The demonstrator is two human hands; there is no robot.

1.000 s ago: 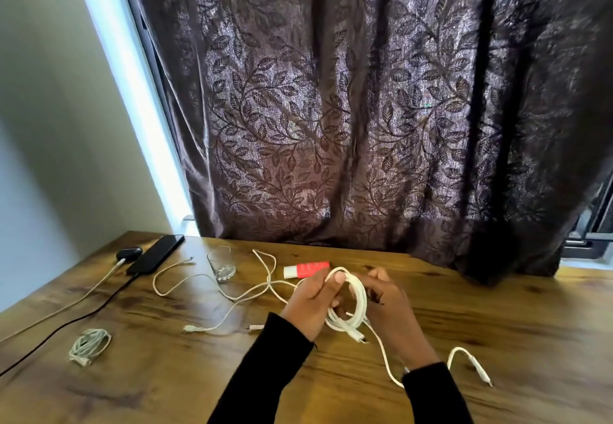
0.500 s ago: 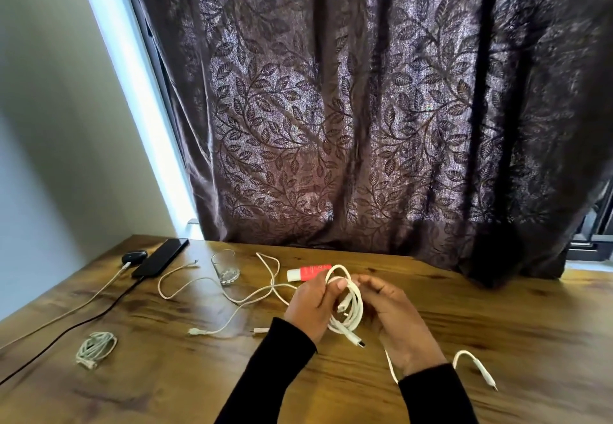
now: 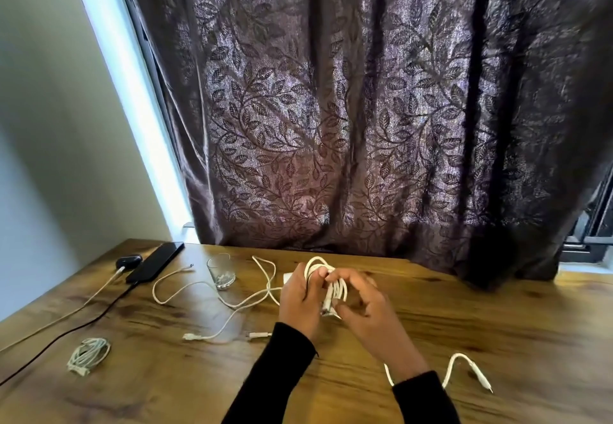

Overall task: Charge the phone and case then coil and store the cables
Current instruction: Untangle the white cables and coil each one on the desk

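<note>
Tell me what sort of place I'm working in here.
Probably a room at home, at a desk by a window: a wooden table stands against a leaf-patterned curtain, with a phone, a glass and loose white cables on it.

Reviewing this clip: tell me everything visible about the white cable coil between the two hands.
The white cable coil is a bundle of several loops of thin, smooth, plastic-looking cord, held above the wooden table. The left hand grips it from the left side, while the right hand works at its right side. A connector end hangs down at the bottom of the bundle. Motion blur hides finer detail.
</note>
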